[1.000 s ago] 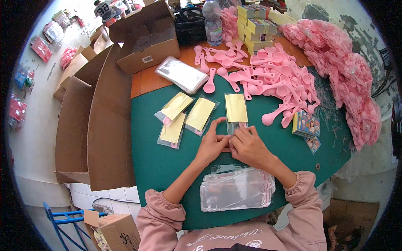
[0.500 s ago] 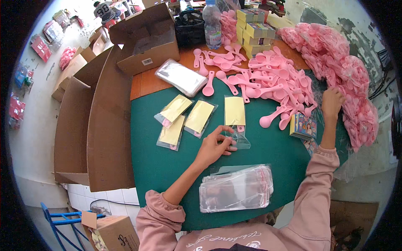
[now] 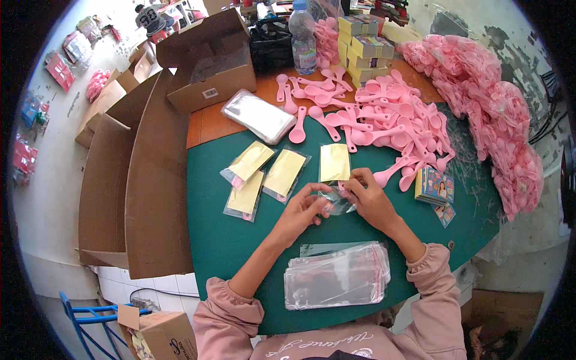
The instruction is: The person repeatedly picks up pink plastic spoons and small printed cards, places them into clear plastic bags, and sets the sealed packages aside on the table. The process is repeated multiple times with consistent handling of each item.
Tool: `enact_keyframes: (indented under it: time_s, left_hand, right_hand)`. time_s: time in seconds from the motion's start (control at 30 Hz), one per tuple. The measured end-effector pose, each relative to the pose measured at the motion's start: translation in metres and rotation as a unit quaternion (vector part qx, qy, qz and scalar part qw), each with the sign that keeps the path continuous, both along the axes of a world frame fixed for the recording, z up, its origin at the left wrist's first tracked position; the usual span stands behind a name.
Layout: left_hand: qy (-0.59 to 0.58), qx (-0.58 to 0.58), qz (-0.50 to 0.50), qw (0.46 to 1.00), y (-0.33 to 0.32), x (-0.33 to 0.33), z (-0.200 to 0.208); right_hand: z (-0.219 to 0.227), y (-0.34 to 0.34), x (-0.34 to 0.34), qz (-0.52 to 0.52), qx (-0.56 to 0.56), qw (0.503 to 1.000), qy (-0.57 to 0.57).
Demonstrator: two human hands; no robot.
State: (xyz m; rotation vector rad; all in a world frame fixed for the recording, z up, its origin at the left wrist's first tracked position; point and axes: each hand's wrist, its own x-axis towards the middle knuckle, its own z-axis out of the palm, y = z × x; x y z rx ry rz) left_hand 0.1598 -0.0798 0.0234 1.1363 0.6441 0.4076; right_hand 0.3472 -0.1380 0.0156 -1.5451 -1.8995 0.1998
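Note:
My left hand (image 3: 301,213) and my right hand (image 3: 373,201) both pinch the near end of a clear plastic bag (image 3: 339,206), one at each side. Inside that bag lies a pale yellow card (image 3: 334,162), with a bit of pink spoon handle showing below it. Left of it lie several filled bags (image 3: 283,172), each with a yellow card and a pink spoon end. Close to my forearms, a stack of flat clear bags (image 3: 336,279) rests on the green tabletop (image 3: 240,276). Beyond my right hand is a heap of loose pink spoons (image 3: 402,117).
Small printed cards (image 3: 433,185) are stacked at the right. Pink spoons in plastic (image 3: 480,90) line the right edge. At the back stand card bundles (image 3: 369,51), a water bottle (image 3: 303,39) and a bag pack (image 3: 258,116). A large cardboard box (image 3: 159,180) flanks the left side.
My right hand has come from the plastic-wrapped spoons at the far right to the bag in the middle and pinches its end. The left hand has stayed at the bag.

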Motion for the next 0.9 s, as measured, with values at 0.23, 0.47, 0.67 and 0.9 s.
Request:
enact_keyframes:
  time_s: [0.23,0.47,0.67,0.9]
  left_hand:
    - [0.076,0.328,0.062,0.939,0.005,0.0,-0.006]
    - [0.093,0.421,0.118,0.895,0.004,0.005,-0.011]
    - [0.083,0.395,0.132,0.905,0.0,0.009,-0.007]
    - [0.129,0.32,0.1,0.933,0.002,0.009,-0.013]
  right_hand:
    - [0.005,-0.005,0.008,0.055,0.047,0.997,0.02]
    - [0.01,-0.006,0.015,0.077,0.05,0.996,0.002]
    - [-0.007,-0.007,0.012,0.012,-0.147,0.888,0.435]
    - [-0.006,-0.008,0.004,-0.05,-0.21,0.823,0.525]
